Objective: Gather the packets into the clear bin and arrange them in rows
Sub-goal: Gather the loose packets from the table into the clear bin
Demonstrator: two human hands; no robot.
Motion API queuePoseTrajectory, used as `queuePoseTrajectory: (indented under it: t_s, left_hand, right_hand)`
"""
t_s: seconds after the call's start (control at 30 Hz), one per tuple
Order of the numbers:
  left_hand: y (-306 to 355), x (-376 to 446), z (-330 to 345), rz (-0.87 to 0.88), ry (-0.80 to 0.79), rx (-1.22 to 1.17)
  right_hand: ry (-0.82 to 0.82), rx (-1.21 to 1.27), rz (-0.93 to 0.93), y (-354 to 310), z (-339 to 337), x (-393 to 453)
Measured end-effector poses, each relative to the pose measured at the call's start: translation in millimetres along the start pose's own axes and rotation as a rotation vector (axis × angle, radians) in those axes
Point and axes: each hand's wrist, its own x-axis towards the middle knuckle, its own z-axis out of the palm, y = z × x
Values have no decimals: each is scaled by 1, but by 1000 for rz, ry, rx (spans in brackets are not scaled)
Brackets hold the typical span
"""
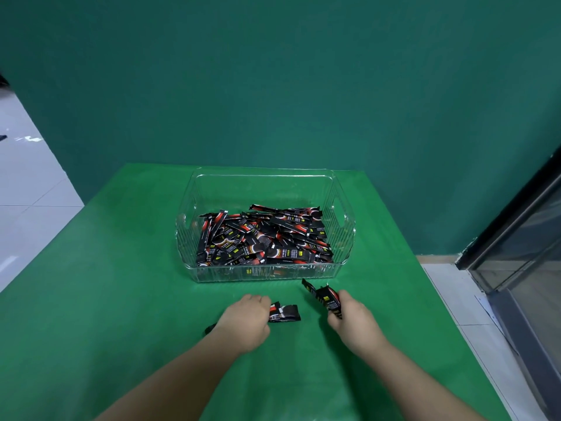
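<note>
Dozens of packets: a loose heap of black-and-red stick packets (262, 237) sits in the clear bin (344, 241), all jumbled, no rows showing
Writing: packets have white lettering and little yellow patches, but it's too small and blurry to read, so no brand from me
Bin: clear ribbed plastic with cut-out handles on both short sides, sitting toward the far middle of the green table (106, 284)
Left hand (247, 319): knuckles up, fingers curled down onto a small bunch of packets (285, 312) lying on the table just in front of the bin; the bunch pokes out to the right of the fingers
Right hand (353, 319): fingers closed around a few packets (323, 297), which fan out up and left toward the bin's near wall, held clear of the table
Dark bit: something black (209, 329) peeks out by the left wrist, can't tell what it is
Background: teal wall, pale floor tiles either side
</note>
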Motion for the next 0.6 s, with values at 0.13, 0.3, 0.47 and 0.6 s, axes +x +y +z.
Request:
queuePoseTrajectory:
  t_s: [0.13,0.3,0.47,0.6]
  left_hand:
    - [-10,-10,-12,-41,113,-219]
    - [-28,-8,-55,-110,385,-486]
    - [-61,29,-104,-251,556,-543]
    - [-88,60,-127,-403,495,-587]
  right_hand:
    - [-45,44,18,-10,-14,6]
    - [-29,302,-41,-51,-31,17]
    - [13,486,-109,-109,-49,47]
    - [62,666,-69,-151,-55,86]
